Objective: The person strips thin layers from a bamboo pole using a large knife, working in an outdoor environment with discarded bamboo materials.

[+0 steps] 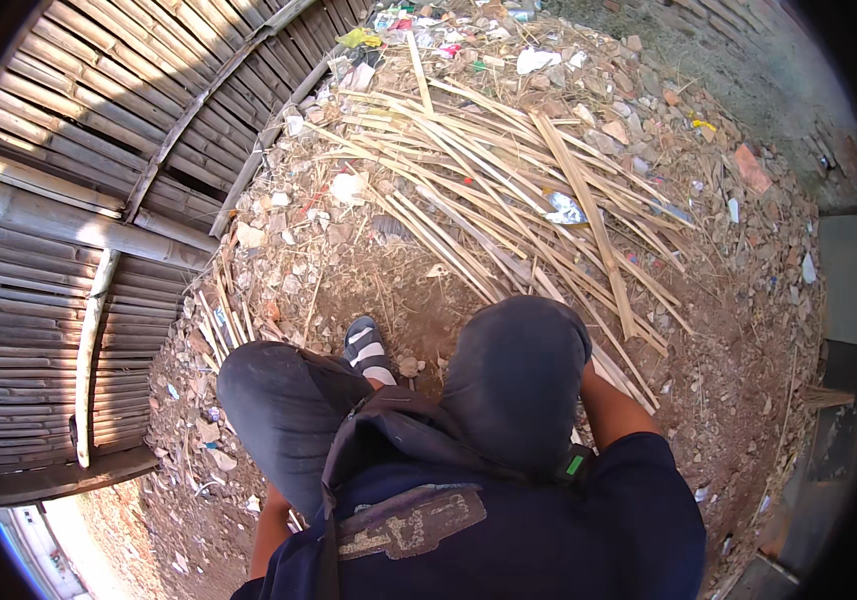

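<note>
My left forearm (270, 528) runs down beside my left knee (273, 405), and the hand itself is hidden behind the leg. A pale strip end (295, 521) shows close to that arm. On the other side, my right forearm (616, 405) passes behind my right knee (518, 385), which covers that hand. Nearest to it lie long split bamboo strips (620, 375), part of a loose pile (508, 190) on the ground ahead. One wider bamboo slat (583, 215) lies across the pile. Whether either hand holds anything cannot be seen.
A bamboo-slat wall (38, 290) stands along the left. Short strips (226, 322) stick up by my left knee. Stones, plastic scraps and a yellow wrapper (359, 38) litter the dirt. A concrete wall (738, 70) bounds the far right. My sandalled foot (366, 345) is between my knees.
</note>
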The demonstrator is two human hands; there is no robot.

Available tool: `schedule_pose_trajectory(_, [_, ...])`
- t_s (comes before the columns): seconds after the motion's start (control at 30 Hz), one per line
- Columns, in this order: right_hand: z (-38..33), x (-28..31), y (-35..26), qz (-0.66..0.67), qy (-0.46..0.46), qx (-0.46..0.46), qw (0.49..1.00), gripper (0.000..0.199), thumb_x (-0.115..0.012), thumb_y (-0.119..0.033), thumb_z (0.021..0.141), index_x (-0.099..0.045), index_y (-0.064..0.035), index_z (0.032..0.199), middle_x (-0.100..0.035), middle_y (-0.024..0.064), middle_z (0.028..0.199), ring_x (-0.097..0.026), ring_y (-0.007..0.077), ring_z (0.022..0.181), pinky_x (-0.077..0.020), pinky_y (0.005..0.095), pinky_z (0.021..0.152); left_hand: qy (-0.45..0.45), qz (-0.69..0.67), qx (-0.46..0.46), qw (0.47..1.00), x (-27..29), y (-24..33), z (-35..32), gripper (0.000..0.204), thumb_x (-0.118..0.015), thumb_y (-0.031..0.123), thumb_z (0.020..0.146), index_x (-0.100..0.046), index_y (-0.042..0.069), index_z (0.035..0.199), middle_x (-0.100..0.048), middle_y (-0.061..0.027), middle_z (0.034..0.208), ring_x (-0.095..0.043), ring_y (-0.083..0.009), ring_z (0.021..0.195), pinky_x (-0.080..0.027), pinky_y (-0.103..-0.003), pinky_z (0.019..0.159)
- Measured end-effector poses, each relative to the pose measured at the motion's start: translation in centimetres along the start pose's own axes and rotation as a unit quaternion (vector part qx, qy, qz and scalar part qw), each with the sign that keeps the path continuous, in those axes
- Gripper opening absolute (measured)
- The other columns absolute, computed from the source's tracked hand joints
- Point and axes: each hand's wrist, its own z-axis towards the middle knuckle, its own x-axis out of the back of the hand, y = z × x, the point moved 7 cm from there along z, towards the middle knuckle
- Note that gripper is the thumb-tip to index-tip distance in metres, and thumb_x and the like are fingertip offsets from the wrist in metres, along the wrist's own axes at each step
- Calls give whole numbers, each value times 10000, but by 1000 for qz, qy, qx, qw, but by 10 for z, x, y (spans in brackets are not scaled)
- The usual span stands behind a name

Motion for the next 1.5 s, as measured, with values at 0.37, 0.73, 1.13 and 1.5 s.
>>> schedule_pose_trajectory(0.37, [-31, -6, 19, -91, -15, -25, 995, 430, -752, -319, 847, -658, -77, 1189, -626, 200, 1134, -603, 423, 1145, -516, 507, 945, 2, 21, -15, 1000, -6, 2, -23, 593, -638, 361, 949, -479, 52, 1430, -682, -166, 1146, -683, -283, 944, -557, -415, 798])
schedule_pose_trajectory(0.73, [-47, -26, 34, -65, -83, 16, 994, 464, -721, -404, 865, -686, -135, 1241, -710, 229, 1152, -655, 420, 1118, -513, 502, 958, 1, -1, -45, 999, -5, -6, -35, 529, -621, 352, 972, -504, 64, 1399, -690, -131, 1110, -681, -250, 891, -554, -398, 750])
schedule_pose_trajectory(1.13, [-47, 29, 44, -109, -89, 34, 989, 414, -788, -316, 775, -713, -31, 1065, -731, 216, 1074, -697, 372, 1041, -539, 462, 885, -15, -38, -48, 998, -12, -35, -8, 461, -603, 342, 997, -532, 76, 1366, -698, -93, 1072, -680, -214, 833, -551, -379, 699])
schedule_pose_trajectory(1.5, [-74, 157, -34, -112, 71, 91, 987, 319, -766, -127, 741, -709, -33, 1041, -727, 198, 939, -716, 352, 885, -542, 429, 800, 27, -228, -65, 971, -4, 25, 25, 323, -582, 324, 1029, -583, 102, 1264, -670, -9, 1033, -638, -152, 812, -525, -351, 664])
